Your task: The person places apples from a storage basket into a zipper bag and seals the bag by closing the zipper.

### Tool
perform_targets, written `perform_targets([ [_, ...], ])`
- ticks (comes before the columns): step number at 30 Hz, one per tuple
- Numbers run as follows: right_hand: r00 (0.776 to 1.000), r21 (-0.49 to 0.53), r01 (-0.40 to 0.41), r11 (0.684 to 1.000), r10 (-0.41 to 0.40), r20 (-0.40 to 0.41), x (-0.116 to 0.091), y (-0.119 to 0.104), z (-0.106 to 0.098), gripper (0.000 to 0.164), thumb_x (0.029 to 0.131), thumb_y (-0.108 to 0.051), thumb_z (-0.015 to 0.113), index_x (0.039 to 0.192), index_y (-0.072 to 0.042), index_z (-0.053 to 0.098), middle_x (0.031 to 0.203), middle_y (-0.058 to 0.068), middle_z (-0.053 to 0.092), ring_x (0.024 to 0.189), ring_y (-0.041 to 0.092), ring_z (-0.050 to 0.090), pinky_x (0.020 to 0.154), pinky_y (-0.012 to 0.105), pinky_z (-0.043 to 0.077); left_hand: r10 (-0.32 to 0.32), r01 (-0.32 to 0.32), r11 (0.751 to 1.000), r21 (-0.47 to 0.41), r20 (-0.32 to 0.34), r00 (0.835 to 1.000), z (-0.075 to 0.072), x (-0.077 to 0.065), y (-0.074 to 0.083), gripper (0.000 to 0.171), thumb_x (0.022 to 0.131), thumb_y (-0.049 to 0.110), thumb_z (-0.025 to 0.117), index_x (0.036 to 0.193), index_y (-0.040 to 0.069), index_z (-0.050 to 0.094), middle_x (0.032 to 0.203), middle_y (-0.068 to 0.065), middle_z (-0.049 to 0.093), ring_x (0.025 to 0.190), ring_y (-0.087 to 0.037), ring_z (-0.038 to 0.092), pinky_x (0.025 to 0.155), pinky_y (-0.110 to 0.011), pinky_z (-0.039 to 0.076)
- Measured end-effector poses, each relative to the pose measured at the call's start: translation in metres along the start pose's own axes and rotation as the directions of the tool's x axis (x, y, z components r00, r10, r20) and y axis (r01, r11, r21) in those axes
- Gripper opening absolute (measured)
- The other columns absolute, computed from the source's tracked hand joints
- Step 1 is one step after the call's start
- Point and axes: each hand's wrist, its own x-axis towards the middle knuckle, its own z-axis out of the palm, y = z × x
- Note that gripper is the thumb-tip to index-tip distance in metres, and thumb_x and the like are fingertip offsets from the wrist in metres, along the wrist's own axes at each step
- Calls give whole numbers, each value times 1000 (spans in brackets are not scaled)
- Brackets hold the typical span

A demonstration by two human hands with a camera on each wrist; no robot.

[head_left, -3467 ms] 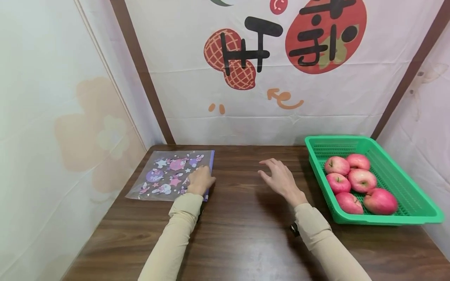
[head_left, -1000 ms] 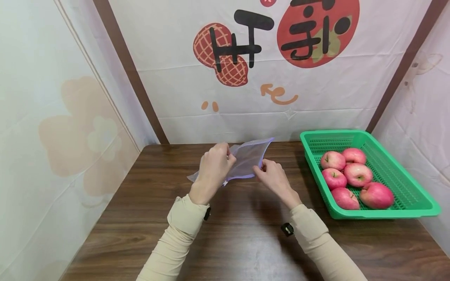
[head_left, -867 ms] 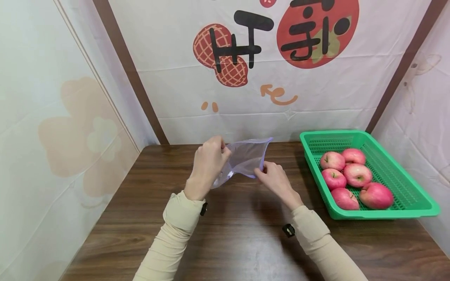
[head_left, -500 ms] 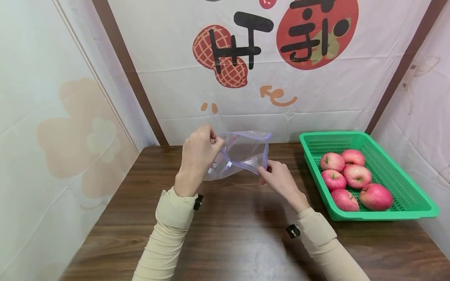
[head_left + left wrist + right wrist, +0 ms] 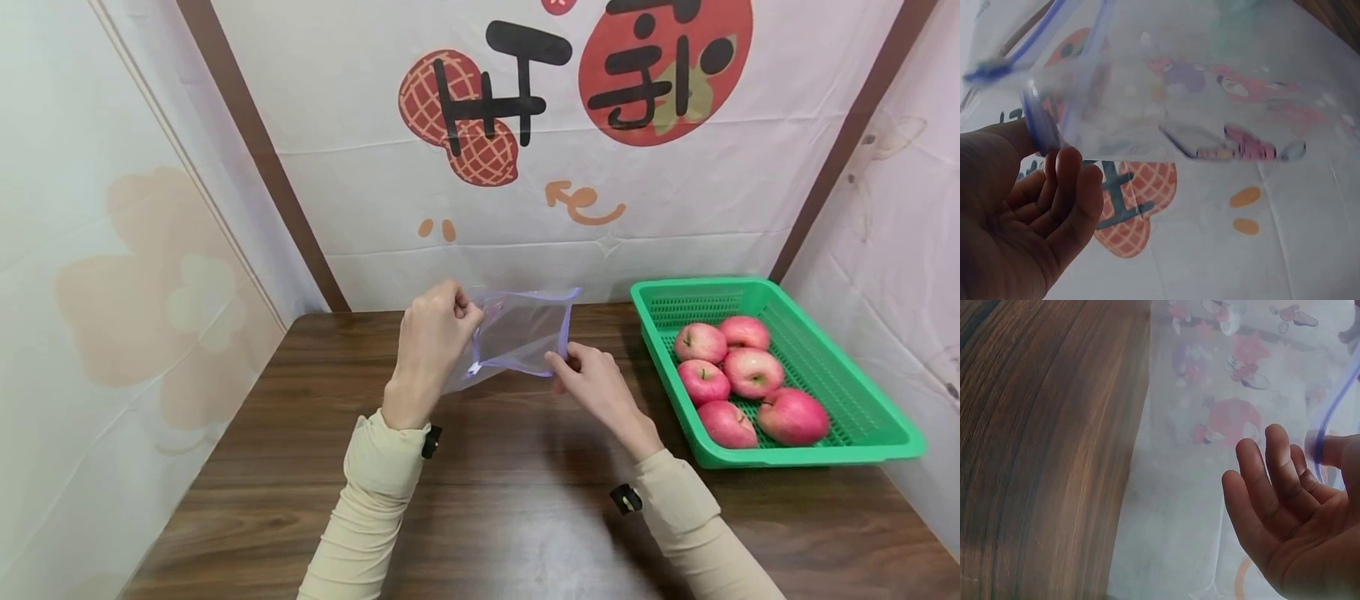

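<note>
A clear zipper bag (image 5: 521, 332) with a purple edge and a white slider hangs spread between my hands above the table. Its mouth gapes toward me, and pink and purple cartoon prints show on its film (image 5: 1247, 87) in the left wrist view. With thumb and fingers, my left hand (image 5: 435, 337) pinches the bag's left edge near the slider. My right hand (image 5: 596, 387) pinches the purple rim at the lower right. In the right wrist view the thumb of the right hand (image 5: 1297, 500) lies against that rim, with the other fingers loosely bent behind the film.
A green plastic basket (image 5: 870, 400) stands on the right side of the brown wooden table (image 5: 510, 500). Several red apples (image 5: 753, 372) lie in its left part. A white printed cloth wall (image 5: 360, 200) rises behind the table's far edge, with more cloth at both sides.
Earlier the bag lay flat at the left under my left hand, while my right hand was free. Now both hands hold it up at the middle, and its mouth has been pulled apart.
</note>
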Motion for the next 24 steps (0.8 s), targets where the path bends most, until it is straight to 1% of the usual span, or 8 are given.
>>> perform_targets([
  [4,1000,3,29,1000,-29,-8,-3,1,-7,35,97,-48,55,79,-19,61,70,4,70,63,15,58,58,32,44,6,-7,1000,5,20,1000,6,-1,2,6,76,-2,60,73,3,59,65,-7,60,53,-19,55,51,-36,49],
  [7,998,-4,56,998,-56,-14,-6,3,-13,29,97,-46,57,83,-21,64,71,-1,70,66,12,62,61,31,47,9,-9,1000,-3,31,999,8,-2,4,8,75,-3,60,73,4,58,65,-6,60,52,-19,55,50,-35,49],
  [11,993,-50,112,992,-114,-29,-11,4,-26,21,96,-39,61,89,-20,66,73,-6,70,69,9,64,62,28,47,10,-10,1000,-6,42,999,11,-4,5,9,75,-3,61,73,5,58,65,-6,60,53,-19,54,51,-36,48],
  [14,986,-104,151,983,-157,-53,-13,5,-37,16,95,-34,63,92,-19,68,77,-5,69,70,10,61,64,28,47,6,-7,1000,10,45,999,12,-5,5,9,76,-2,61,73,6,59,65,-5,60,54,-19,54,52,-37,48],
  [19,981,-169,165,972,-179,-72,-16,12,-57,14,95,-30,64,97,-17,68,80,-4,68,71,11,58,67,27,47,5,-5,1000,7,51,999,14,-7,5,9,78,-1,61,73,6,58,65,-4,59,54,-19,54,51,-37,47],
  [22,983,-189,155,970,-171,-70,-20,20,-69,14,95,-29,64,98,-16,68,81,-3,68,71,12,57,67,28,46,12,-12,1000,0,54,998,15,-8,6,10,78,-2,60,73,6,57,65,-4,58,54,-19,53,51,-36,46],
  [24,984,-203,148,968,-165,-69,-23,26,-75,15,96,-29,63,99,-15,67,83,-2,69,73,14,58,69,30,48,16,-16,1000,-4,57,998,16,-9,7,11,78,-2,60,72,6,57,63,-4,57,54,-19,52,51,-36,45],
])
